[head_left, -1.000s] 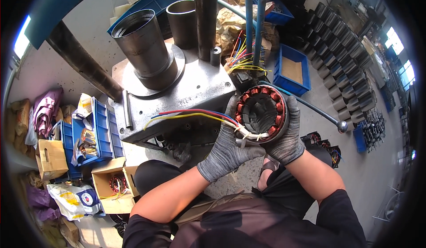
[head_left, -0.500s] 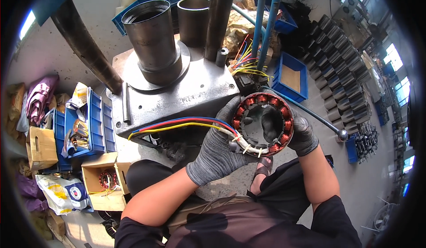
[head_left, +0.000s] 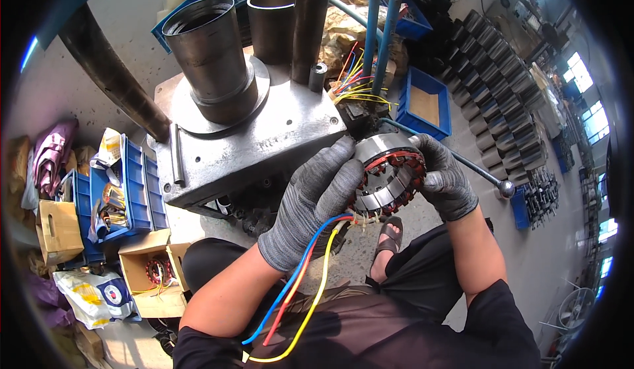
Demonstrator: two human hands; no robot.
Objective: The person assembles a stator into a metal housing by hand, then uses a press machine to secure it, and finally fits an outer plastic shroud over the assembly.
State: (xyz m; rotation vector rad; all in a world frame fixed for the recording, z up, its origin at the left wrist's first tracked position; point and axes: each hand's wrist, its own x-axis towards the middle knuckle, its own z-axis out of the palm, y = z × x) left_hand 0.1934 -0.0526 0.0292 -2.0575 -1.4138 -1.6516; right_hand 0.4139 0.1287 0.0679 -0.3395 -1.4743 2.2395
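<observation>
Between my two grey-gloved hands I hold a motor stator (head_left: 382, 146), a steel ring with red copper windings on its inside and lower edge. My left hand (head_left: 316, 194) grips its left side, fingers along the outer steel. On the opposite side, my right hand (head_left: 447, 179) is wrapped round the rim with the thumb at the front. Blue, red and yellow lead wires (head_left: 300, 283) hang from its lower left toward my lap. The stator is tilted, so its outer steel wall and open bore both show.
Ahead stands a steel press table (head_left: 244, 141) bearing a thick metal cylinder (head_left: 210, 59). A lever bar with a ball end (head_left: 506, 189) reaches out at right. Blue bins (head_left: 135, 184) and a cardboard box (head_left: 150, 263) holding another wound stator are at left. Stacked metal cylinders (head_left: 492, 98) fill the far right.
The stator has been tipped over in my hands, from its wound face showing to its steel side showing. Its wires swung from the left down toward my lap.
</observation>
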